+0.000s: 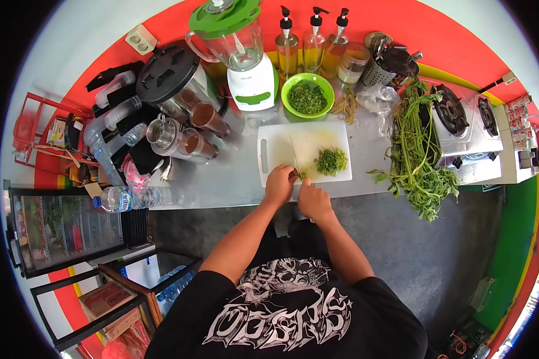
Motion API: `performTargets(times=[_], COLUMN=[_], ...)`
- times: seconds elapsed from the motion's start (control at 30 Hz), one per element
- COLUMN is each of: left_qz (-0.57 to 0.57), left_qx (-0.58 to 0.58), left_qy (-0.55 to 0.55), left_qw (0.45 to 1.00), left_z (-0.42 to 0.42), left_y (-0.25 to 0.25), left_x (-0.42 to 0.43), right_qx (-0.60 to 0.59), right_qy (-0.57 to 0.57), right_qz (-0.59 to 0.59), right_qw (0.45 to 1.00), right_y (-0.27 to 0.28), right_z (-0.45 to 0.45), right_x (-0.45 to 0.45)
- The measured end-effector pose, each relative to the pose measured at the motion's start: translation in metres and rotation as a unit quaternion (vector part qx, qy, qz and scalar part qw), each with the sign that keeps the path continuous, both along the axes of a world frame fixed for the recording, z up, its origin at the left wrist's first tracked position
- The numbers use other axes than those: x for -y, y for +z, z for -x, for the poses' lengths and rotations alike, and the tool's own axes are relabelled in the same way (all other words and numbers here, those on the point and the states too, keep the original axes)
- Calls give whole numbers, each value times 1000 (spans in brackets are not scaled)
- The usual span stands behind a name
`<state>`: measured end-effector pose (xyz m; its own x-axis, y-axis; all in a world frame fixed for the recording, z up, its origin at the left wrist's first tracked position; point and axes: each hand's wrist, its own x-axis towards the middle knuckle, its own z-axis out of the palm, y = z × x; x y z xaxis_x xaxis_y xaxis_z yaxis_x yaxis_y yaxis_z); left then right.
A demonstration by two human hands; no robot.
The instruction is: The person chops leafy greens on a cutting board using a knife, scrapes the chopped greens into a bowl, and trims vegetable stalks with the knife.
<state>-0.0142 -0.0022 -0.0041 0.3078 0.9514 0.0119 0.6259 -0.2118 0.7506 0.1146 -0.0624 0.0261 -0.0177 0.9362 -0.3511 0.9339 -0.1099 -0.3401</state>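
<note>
Your right hand (315, 201), fingers curled in, seems to pin a small bunch of greens (303, 175) at the near edge of the cutting board (275, 146); your left hand (279, 184) appears closed around the handle of the knife (293, 149), blade pointing away from you. For even slices, tuck the right fingertips clear of the edge. Chopped greens (331, 161) lie toward the board's right side; beyond, a green bowl (308, 118) on the counter (209, 191) holds more.
</note>
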Motion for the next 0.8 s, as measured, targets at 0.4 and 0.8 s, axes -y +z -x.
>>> performTargets(times=[0.4,0.8], left_qz=[-106,12], left_qx=[-63,-85], left_qy=[11,44], left_qw=[992,995], left_z=[-4,-5], left_y=[4,7], left_x=[22,1], right_qx=[-5,-8], right_qy=[22,5], right_qz=[-3,39], right_qw=[1000,999], right_y=[-14,-18], right_z=[2,-2], right_x=[-3,-4])
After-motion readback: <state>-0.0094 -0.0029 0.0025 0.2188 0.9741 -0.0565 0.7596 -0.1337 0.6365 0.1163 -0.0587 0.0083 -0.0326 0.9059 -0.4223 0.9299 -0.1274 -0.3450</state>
